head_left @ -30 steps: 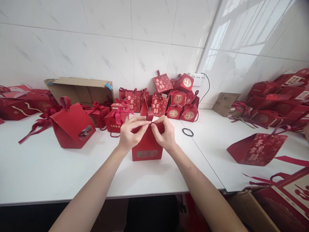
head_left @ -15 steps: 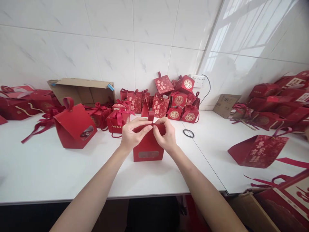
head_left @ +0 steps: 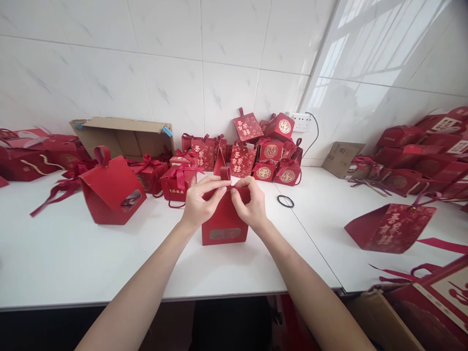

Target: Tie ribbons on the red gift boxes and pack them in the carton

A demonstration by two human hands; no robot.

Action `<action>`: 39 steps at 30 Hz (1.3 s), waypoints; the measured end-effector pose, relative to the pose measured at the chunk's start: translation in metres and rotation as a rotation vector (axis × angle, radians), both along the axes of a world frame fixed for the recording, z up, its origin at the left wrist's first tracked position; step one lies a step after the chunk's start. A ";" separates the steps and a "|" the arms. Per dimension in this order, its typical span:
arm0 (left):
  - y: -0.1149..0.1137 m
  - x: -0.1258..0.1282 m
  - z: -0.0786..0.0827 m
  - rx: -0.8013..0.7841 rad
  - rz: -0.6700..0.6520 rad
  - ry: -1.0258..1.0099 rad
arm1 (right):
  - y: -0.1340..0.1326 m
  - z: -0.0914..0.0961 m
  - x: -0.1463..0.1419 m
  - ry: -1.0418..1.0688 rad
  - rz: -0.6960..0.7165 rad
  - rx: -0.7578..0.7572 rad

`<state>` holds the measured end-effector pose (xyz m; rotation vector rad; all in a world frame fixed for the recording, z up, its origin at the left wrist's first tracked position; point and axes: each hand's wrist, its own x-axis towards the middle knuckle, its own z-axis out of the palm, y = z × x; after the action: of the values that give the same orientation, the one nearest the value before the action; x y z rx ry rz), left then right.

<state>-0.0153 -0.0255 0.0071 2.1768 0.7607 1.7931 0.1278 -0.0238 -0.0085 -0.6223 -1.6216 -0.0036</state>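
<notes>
A small red gift box point(head_left: 224, 229) with a clear window on its front stands on the white table point(head_left: 73, 258) straight before me. My left hand point(head_left: 200, 201) pinches the left side of the box's top flaps. My right hand point(head_left: 250, 201) pinches the right side. Between the fingertips of both hands a red ribbon loop point(head_left: 225, 174) sticks up from the box's top. Fingers of both hands are closed on the flaps.
A finished red box with a loop handle point(head_left: 111, 187) stands to the left. Behind are an open cardboard carton point(head_left: 124, 134), a pile of red boxes point(head_left: 263, 146), a wall socket point(head_left: 302, 121) and a black hair band point(head_left: 285, 201). More red boxes point(head_left: 393, 226) lie right.
My fingers have shifted slightly on the top flaps and the ribbon loop leans a little to the left. The box stays in place.
</notes>
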 end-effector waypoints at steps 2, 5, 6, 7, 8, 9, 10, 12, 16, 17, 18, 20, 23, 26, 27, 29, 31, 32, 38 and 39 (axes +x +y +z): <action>-0.001 -0.001 0.001 -0.007 -0.010 0.012 | 0.000 -0.001 0.000 -0.002 -0.006 0.017; -0.001 -0.001 0.001 0.008 -0.008 0.020 | -0.001 -0.002 0.000 -0.011 -0.023 0.051; -0.001 -0.002 0.001 0.017 -0.002 0.018 | -0.001 -0.002 0.000 -0.016 -0.027 0.065; 0.000 -0.001 0.000 0.024 0.003 0.017 | -0.001 -0.002 0.000 -0.022 -0.030 0.082; 0.000 -0.001 0.000 0.029 0.007 0.016 | -0.001 -0.001 0.000 -0.030 -0.030 0.098; 0.000 -0.001 0.000 0.032 0.011 0.014 | -0.001 -0.001 0.000 -0.036 -0.030 0.112; 0.001 -0.001 0.000 0.032 0.013 0.013 | -0.001 -0.001 0.000 -0.041 -0.029 0.122; 0.001 0.000 0.000 0.031 0.017 0.008 | -0.001 0.000 0.000 -0.042 -0.020 0.124; 0.001 0.000 0.001 0.034 0.022 -0.002 | -0.001 0.000 0.000 -0.031 -0.012 0.095; 0.001 0.000 0.001 0.036 0.021 -0.004 | -0.001 0.000 0.000 -0.031 -0.014 0.092; 0.000 0.000 0.001 0.036 0.021 -0.006 | -0.001 0.000 0.000 -0.031 -0.017 0.091; 0.000 0.000 0.001 0.027 0.028 -0.007 | -0.001 0.000 0.000 -0.034 -0.021 0.096; -0.001 0.000 0.000 0.001 0.061 -0.015 | -0.002 0.000 0.000 -0.039 -0.026 0.109; -0.001 0.001 -0.001 0.021 0.080 -0.039 | -0.001 -0.001 -0.001 -0.023 -0.037 0.094; 0.000 0.002 -0.001 0.034 0.082 -0.046 | -0.001 -0.001 -0.001 -0.015 -0.042 0.085; -0.001 0.003 -0.001 0.051 0.088 -0.058 | -0.001 -0.002 -0.001 -0.015 -0.048 0.080; -0.001 0.003 -0.002 0.057 0.097 -0.063 | -0.001 -0.002 -0.001 -0.033 -0.048 0.091; -0.001 0.003 -0.002 0.061 0.100 -0.064 | -0.001 -0.002 -0.001 -0.042 -0.048 0.100; 0.000 0.003 -0.001 0.127 0.065 -0.052 | -0.001 0.000 -0.002 -0.044 -0.058 0.118; 0.001 0.002 -0.001 0.141 0.050 -0.041 | -0.001 0.000 -0.002 -0.043 -0.057 0.118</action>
<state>-0.0130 -0.0248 0.0059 2.2175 0.7059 1.9653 0.1255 -0.0244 -0.0084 -0.5804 -1.6321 -0.1550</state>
